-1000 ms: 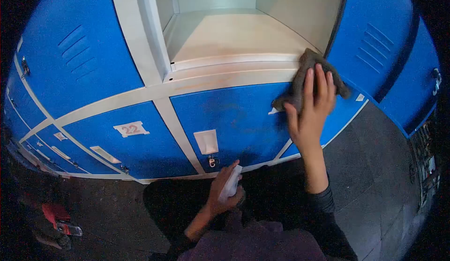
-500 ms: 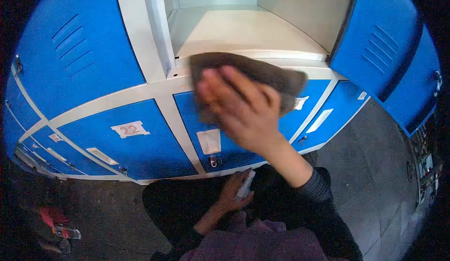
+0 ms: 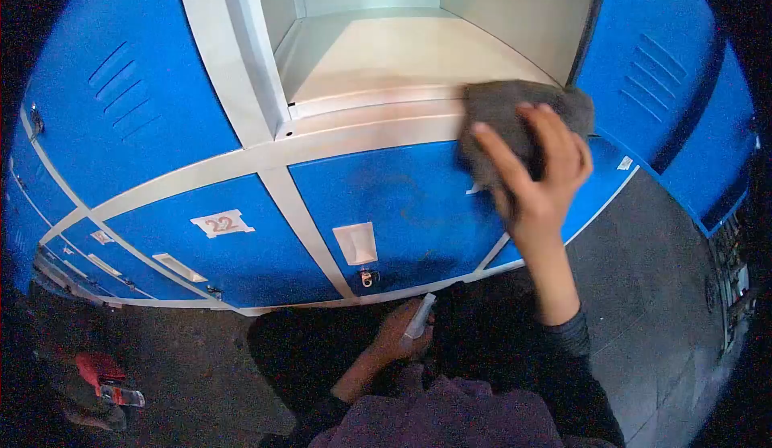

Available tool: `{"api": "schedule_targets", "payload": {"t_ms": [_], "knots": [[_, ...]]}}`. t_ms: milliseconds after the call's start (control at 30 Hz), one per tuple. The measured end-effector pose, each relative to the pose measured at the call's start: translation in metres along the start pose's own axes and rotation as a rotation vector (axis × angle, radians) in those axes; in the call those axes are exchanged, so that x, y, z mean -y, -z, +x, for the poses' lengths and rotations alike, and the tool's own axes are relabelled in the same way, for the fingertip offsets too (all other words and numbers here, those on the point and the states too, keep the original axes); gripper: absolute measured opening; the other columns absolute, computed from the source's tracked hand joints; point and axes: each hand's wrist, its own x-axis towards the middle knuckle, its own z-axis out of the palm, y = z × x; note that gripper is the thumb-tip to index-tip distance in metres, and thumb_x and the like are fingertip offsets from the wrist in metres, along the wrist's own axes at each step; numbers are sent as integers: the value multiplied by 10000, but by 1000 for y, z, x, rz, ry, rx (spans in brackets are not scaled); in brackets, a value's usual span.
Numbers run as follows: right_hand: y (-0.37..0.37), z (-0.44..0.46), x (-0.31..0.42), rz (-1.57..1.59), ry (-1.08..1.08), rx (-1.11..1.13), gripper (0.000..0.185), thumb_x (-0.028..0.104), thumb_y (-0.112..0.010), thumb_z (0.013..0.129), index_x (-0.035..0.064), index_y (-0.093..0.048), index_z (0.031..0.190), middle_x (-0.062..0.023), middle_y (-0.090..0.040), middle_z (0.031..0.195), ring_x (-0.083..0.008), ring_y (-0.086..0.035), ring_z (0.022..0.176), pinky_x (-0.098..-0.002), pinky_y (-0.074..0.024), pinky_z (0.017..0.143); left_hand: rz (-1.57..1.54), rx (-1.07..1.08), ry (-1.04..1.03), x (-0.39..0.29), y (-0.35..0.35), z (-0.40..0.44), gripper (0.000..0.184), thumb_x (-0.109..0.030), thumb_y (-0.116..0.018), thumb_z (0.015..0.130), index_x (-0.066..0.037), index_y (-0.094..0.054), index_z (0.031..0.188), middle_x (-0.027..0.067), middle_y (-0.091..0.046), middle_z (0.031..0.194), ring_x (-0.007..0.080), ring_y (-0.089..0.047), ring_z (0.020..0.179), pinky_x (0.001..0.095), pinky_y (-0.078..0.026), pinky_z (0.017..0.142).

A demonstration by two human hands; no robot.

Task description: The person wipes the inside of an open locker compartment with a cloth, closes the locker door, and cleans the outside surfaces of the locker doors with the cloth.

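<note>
My right hand (image 3: 545, 187) presses a dark grey-brown cloth (image 3: 508, 110) against the front lip (image 3: 370, 130) of the open locker compartment, near its right end. The fingers are spread over the cloth, which also overlaps the top of the blue door (image 3: 394, 191) below. Low in front of my lap, my left hand (image 3: 400, 331) is closed around a small pale, partly see-through object (image 3: 419, 319); its kind cannot be made out.
The open locker's blue door (image 3: 643, 70) swings out at the right. Left of the compartment are closed blue doors, one with a "22" label (image 3: 223, 224). A red item (image 3: 98, 367) with a clear part lies on the dark floor (image 3: 185, 367) at lower left.
My right hand has slid the cloth to the right along the locker's front edge. My left hand stays low with the pale object. The view has shifted slightly.
</note>
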Motion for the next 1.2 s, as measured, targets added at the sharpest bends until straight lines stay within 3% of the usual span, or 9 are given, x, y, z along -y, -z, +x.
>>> {"api": "schedule_targets", "payload": {"t_ms": [67, 233, 300, 433, 533, 733, 800, 967, 1200], "knots": [[2, -13, -16, -52, -45, 18, 351, 307, -607, 793, 350, -681, 1133, -60, -550, 1275, -238, -500, 1197, -446, -261, 1011, 3, 4, 27, 4, -2, 1, 400, -176, -655, 781, -38, -550, 1141, 155, -592, 978, 337, -604, 912, 427, -493, 808], [-7, -6, 4, 74, -14, 28, 350, 273, -600, 797, 347, -679, 1130, -70, -536, 1319, -243, -480, 1224, -465, -224, 1027, -18, 27, 130, 3, -1, 4, 422, -188, -658, 792, -33, -541, 1167, 157, -601, 962, 333, -609, 906, 432, -498, 802], [-11, 9, 27, 104, 103, 24, 426, 172, -649, 737, 324, -675, 1133, -109, -532, 1313, -278, -486, 1228, -473, -237, 1031, -28, 20, 130, 3, -3, 6, 398, -187, -662, 787, -30, -548, 1135, 159, -597, 963, 337, -610, 897, 431, -502, 790], [-27, 38, 87, 302, 137, -24, 381, 291, -643, 725, 361, -675, 1098, -22, -572, 1260, -200, -526, 1175, -482, -267, 975, 91, 128, 103, 11, -5, 1, 361, -186, -661, 783, -22, -559, 1088, 164, -600, 964, 340, -615, 881, 428, -508, 775], [-31, 50, 111, 300, 165, -65, 357, 272, -620, 745, 360, -669, 1087, -17, -575, 1242, -204, -533, 1160, -480, -285, 959, 26, -12, 17, 17, -13, -2, 359, -178, -653, 784, -14, -563, 1089, 159, -604, 965, 339, -617, 868, 423, -510, 774], [-16, 42, 68, 320, 185, 22, 347, 248, -634, 735, 344, -663, 1067, -29, -583, 1223, -217, -543, 1142, -462, -312, 956, -128, 6, 130, 19, -13, -9, 366, -170, -652, 780, -14, -563, 1099, 145, -605, 946, 336, -613, 868, 423, -509, 776], [-11, 35, 44, 241, 196, 10, 339, 233, -652, 721, 336, -675, 1044, -43, -596, 1196, -232, -552, 1128, -449, -327, 962, -36, 13, 133, 8, -6, -5, 372, -170, -654, 778, -16, -564, 1104, 151, -610, 951, 338, -615, 876, 422, -509, 779], [-2, 16, -1, 113, 161, -14, 290, 200, -689, 693, 249, -710, 978, -78, -616, 1160, -267, -576, 1084, -437, -395, 910, -16, 117, 203, 18, -10, 1, 373, -170, -650, 779, -19, -565, 1109, 168, -610, 980, 350, -614, 903, 425, -506, 798], [-24, 38, 53, 356, 208, -106, 246, 238, -721, 703, 239, -706, 949, -58, -623, 1160, -261, -573, 1075, -441, -390, 900, 46, -5, 47, 18, -16, -1, 378, -175, -648, 781, -12, -565, 1112, 174, -611, 1009, 350, -607, 947, 425, -504, 829]]}}
